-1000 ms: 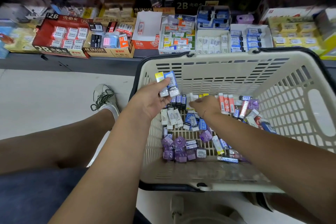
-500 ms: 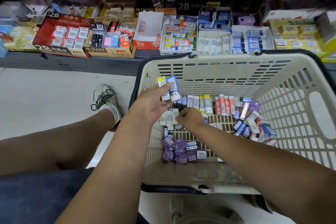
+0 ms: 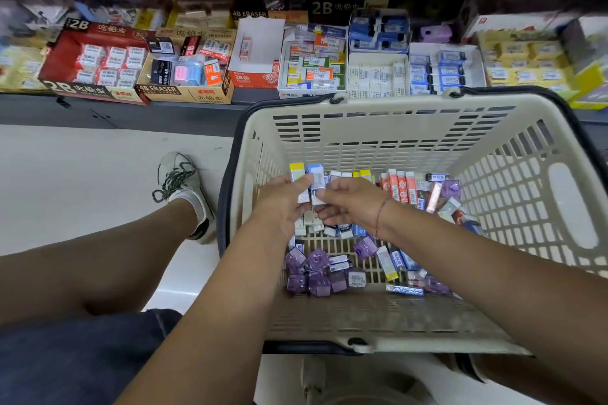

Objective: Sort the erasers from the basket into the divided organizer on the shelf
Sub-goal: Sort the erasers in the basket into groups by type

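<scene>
A beige basket point(image 3: 394, 102) stands on the floor in front of me, with many small erasers loose on its bottom: purple ones point(image 3: 316, 276) near me, red ones point(image 3: 401, 186) at the far side. Over the basket, my left hand point(image 3: 279, 204) grips a yellow-sleeved eraser point(image 3: 296, 171) and a blue-sleeved eraser point(image 3: 316, 174), both upright. My right hand point(image 3: 352, 204) meets it, fingers curled, pinching a white eraser end point(image 3: 318, 200) against that bundle. The white divided organizer point(image 3: 378, 76) sits on the low shelf behind the basket, with erasers in its compartments.
Red and brown 2B and 4B eraser boxes point(image 3: 95, 59) fill the shelf to the left, yellow boxes point(image 3: 523, 59) to the right. My left leg and shoe point(image 3: 184, 187) lie on the pale floor left of the basket. An overhead shelf edge reads "Storage box".
My right hand has risen from the erasers on the basket bottom to my left hand. The left hand has stayed over the basket with its erasers.
</scene>
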`<state>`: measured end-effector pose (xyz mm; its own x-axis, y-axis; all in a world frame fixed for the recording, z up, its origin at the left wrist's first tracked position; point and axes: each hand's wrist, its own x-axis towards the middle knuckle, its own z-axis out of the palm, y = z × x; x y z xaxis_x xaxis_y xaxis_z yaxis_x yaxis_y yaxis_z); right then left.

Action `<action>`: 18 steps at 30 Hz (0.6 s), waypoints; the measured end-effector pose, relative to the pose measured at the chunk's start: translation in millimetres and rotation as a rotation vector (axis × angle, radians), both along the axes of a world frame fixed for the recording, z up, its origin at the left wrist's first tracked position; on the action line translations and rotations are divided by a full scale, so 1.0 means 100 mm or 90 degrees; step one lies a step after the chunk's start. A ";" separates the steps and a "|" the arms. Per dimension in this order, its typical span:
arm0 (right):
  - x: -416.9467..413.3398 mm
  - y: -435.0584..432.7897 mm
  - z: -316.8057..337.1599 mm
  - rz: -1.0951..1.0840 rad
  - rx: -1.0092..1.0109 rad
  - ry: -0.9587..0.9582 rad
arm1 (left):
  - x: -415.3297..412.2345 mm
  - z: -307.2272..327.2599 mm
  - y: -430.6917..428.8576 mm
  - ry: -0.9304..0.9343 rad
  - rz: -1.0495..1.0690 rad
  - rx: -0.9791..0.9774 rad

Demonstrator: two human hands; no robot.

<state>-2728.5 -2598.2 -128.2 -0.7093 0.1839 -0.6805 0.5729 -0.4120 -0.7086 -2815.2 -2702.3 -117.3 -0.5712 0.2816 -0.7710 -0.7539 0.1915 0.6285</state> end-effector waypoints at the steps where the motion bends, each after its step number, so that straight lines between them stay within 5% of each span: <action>1: 0.02 0.02 -0.02 -0.011 0.004 -0.009 | 0.03 -0.01 0.00 -0.006 -0.003 -0.003; 10: 0.50 0.40 -0.49 -0.022 0.242 -0.363 | 0.10 -0.28 -0.05 -0.018 -0.016 -0.110; 18: 0.46 0.25 -0.69 0.118 0.363 -0.346 | 0.26 -0.51 -0.01 0.038 -0.126 -0.194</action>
